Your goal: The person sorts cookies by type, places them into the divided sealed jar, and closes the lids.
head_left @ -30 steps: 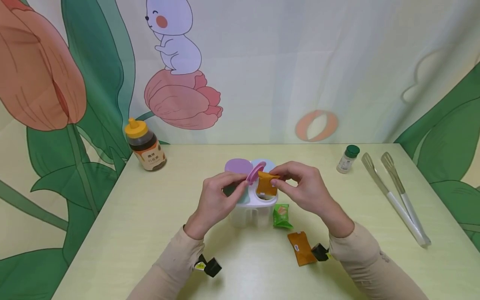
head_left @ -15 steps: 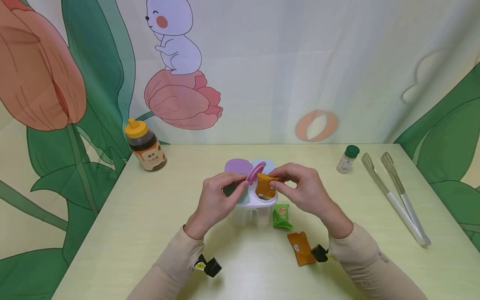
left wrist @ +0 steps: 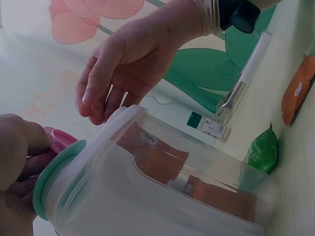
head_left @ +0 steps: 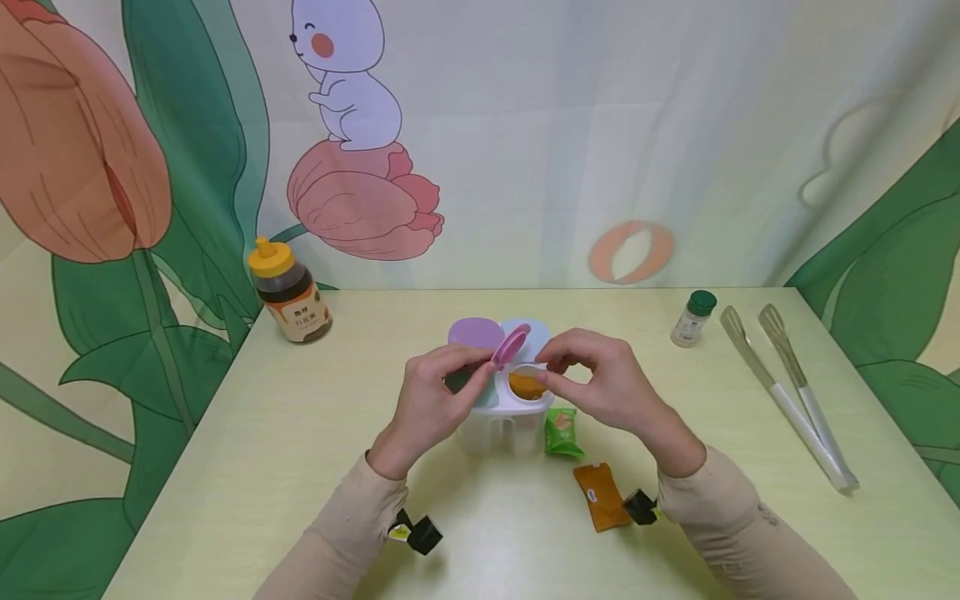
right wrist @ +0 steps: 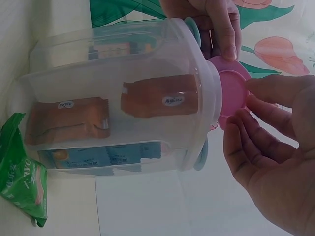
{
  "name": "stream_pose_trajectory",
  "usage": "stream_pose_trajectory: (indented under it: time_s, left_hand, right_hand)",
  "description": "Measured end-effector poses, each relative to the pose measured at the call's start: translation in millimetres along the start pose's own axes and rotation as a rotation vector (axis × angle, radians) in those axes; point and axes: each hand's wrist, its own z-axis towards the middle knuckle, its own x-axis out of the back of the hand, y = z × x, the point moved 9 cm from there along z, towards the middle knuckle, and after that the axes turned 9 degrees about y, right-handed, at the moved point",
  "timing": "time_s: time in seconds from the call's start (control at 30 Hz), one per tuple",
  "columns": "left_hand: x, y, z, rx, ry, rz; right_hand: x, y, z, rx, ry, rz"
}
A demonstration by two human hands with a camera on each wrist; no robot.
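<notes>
A clear divided storage box [head_left: 480, 437] with coloured flip lids stands mid-table. My left hand [head_left: 435, 392] pinches its raised pink lid [head_left: 512, 347] between thumb and fingers. Over the uncovered round opening, my right hand [head_left: 603, 379] has its fingers loosely bent with nothing between them. Through the wall in the right wrist view, one brown snack packet [right wrist: 160, 97] shows just below the opening. Another brown packet [right wrist: 69, 119] lies at the bottom of the same compartment. Blue packets [right wrist: 113, 155] fill a neighbouring compartment.
A green snack packet [head_left: 562, 432] lies by the box's right side, and a loose brown packet [head_left: 602, 497] is nearer the right sleeve. Farther out are a honey bottle [head_left: 291, 292], a green-capped shaker [head_left: 693, 318] and metal tongs [head_left: 813, 417].
The brown packet pinched by my right hand has gone down through the opening into the box, and the fingers have let go. My left hand keeps the pink lid raised.
</notes>
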Motion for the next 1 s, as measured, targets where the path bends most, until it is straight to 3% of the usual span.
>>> stream_pose_trajectory:
  time_s: [0.43,0.67,1.0]
  left_hand:
    - [-0.8,-0.9,0.0,0.012,-0.013,0.013]
    - [0.6,0.7,0.7,0.001,0.001,0.007]
    - [1.0,1.8,0.9,-0.026,0.023,-0.004]
  right_hand:
    - [-13.9,1.1,-5.4,0.024,-0.137,-0.109]
    - [-22.7,-1.5,-8.5,0.127,-0.244,-0.216]
    - [-19.5,0.6,-8.9,0.107,-0.230,-0.183]
